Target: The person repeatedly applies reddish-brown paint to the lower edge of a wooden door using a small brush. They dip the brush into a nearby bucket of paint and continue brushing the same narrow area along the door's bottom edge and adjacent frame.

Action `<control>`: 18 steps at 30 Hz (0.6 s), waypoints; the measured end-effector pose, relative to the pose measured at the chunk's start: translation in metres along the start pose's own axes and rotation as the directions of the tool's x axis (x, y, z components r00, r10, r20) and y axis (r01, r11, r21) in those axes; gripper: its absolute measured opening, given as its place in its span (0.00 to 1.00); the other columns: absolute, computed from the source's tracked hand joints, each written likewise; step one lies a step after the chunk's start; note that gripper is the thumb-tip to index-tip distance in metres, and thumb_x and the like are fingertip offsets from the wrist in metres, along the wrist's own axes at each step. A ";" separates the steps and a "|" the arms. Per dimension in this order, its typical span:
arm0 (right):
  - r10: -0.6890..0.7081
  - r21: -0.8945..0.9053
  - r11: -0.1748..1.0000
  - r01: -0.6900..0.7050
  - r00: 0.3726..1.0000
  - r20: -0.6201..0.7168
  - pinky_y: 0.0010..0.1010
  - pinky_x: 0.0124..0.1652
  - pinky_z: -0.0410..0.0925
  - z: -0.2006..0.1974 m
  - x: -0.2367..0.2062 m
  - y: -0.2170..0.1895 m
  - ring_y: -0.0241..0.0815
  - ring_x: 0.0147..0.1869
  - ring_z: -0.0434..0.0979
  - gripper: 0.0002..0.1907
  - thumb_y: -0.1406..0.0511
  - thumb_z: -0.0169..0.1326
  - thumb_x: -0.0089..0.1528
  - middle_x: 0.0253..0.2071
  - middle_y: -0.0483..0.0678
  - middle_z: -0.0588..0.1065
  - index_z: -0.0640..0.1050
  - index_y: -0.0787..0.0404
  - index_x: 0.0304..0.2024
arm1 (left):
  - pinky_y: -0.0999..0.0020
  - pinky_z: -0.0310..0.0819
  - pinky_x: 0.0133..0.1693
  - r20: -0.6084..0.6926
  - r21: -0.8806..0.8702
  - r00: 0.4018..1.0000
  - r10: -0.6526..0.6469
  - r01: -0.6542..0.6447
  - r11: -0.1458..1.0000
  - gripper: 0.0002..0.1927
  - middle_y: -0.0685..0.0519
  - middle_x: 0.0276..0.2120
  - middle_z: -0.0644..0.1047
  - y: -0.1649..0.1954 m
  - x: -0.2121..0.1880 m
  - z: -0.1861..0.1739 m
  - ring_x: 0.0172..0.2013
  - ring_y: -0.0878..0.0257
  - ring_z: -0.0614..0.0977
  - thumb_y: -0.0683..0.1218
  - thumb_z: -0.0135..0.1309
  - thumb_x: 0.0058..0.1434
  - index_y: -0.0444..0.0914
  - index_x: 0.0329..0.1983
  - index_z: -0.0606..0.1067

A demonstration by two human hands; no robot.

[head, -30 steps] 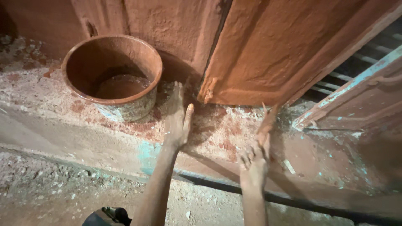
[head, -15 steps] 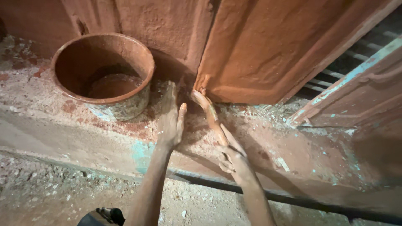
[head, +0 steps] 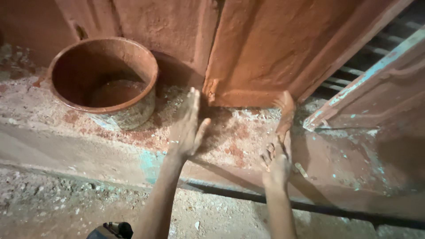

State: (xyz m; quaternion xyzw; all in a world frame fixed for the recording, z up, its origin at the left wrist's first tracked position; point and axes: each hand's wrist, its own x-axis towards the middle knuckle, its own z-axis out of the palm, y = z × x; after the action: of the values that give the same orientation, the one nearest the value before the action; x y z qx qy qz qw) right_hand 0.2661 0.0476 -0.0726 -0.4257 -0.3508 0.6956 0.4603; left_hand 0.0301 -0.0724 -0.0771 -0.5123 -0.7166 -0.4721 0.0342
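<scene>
The left hand [head: 186, 126] is lying flat on the ledge [head: 88, 141], fingers together and pointing toward twelve o'clock, thumb spread to the right, gripping nothing. Its fingertips are reaching almost to the bottom left corner of the door [head: 265, 48], which is standing at about one o'clock from the hand.

The right hand [head: 276, 161] is clamping the handle of a brush [head: 285, 113], fingers curled around it. The brush is running from the hand toward twelve o'clock, and its paint-soaked head is pressing against the door's bottom edge near the right corner.

A bucket [head: 104, 82], coated in the same red-brown paint, is sitting on the ledge at ten o'clock from the left hand, well apart from it, with paint pooling in its bottom. The wall [head: 146, 22] behind it is showing the same colour. At three o'clock from the brush, a plank [head: 367, 75] with chipped turquoise edging is slanting upward. A dark object [head: 115, 230] is peeking in at the bottom edge, too cropped to identify.
</scene>
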 end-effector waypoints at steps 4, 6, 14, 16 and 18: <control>-0.133 -0.022 0.991 0.135 0.989 0.070 0.15 0.18 0.59 0.022 -0.018 0.015 0.27 0.20 0.59 0.33 0.66 0.38 0.70 0.27 0.38 0.66 0.54 0.38 0.76 | 0.53 0.54 0.71 0.007 0.302 0.977 0.215 -0.207 0.931 0.40 0.43 0.77 0.53 0.005 -0.006 -0.003 0.74 0.48 0.58 0.63 0.35 0.73 0.33 0.78 0.50; -0.075 -0.161 0.979 0.126 0.954 0.291 0.18 0.18 0.63 0.028 -0.032 0.021 0.30 0.21 0.63 0.33 0.71 0.38 0.68 0.25 0.43 0.64 0.58 0.45 0.76 | 0.56 0.44 0.74 0.034 0.269 0.967 0.254 -0.254 0.929 0.40 0.43 0.76 0.54 0.005 -0.005 -0.005 0.75 0.51 0.56 0.63 0.36 0.73 0.32 0.78 0.50; 0.286 -0.287 0.946 -0.151 0.807 0.517 0.15 0.13 0.57 0.006 -0.040 0.006 0.26 0.16 0.58 0.34 0.67 0.45 0.67 0.21 0.39 0.65 0.58 0.48 0.76 | 0.56 0.42 0.74 0.074 0.341 0.967 0.244 -0.254 0.905 0.41 0.45 0.75 0.56 0.000 -0.001 0.001 0.75 0.53 0.54 0.63 0.37 0.71 0.32 0.77 0.51; 0.193 -0.174 0.978 -0.119 0.836 0.513 0.14 0.14 0.57 -0.005 -0.023 -0.005 0.25 0.17 0.59 0.34 0.67 0.48 0.67 0.21 0.38 0.63 0.59 0.50 0.76 | 0.56 0.41 0.74 0.072 0.336 0.971 0.229 -0.240 0.911 0.42 0.45 0.76 0.56 0.000 -0.001 0.002 0.75 0.54 0.53 0.65 0.37 0.70 0.33 0.77 0.51; 0.047 -0.033 0.999 -0.036 0.893 0.447 0.14 0.16 0.58 -0.019 -0.008 -0.015 0.25 0.19 0.60 0.34 0.67 0.49 0.67 0.23 0.36 0.63 0.59 0.51 0.76 | 0.56 0.40 0.74 0.072 0.336 0.972 0.223 -0.234 0.912 0.43 0.46 0.76 0.55 -0.001 -0.001 0.004 0.76 0.54 0.53 0.66 0.37 0.70 0.34 0.78 0.51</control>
State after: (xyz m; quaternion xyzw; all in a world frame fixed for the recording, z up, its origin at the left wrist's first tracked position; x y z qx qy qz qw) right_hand 0.2904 0.0468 -0.0650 -0.2673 -0.4465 0.7801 0.3473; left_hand 0.0314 -0.0706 -0.0804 -0.5863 -0.7233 -0.3247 0.1663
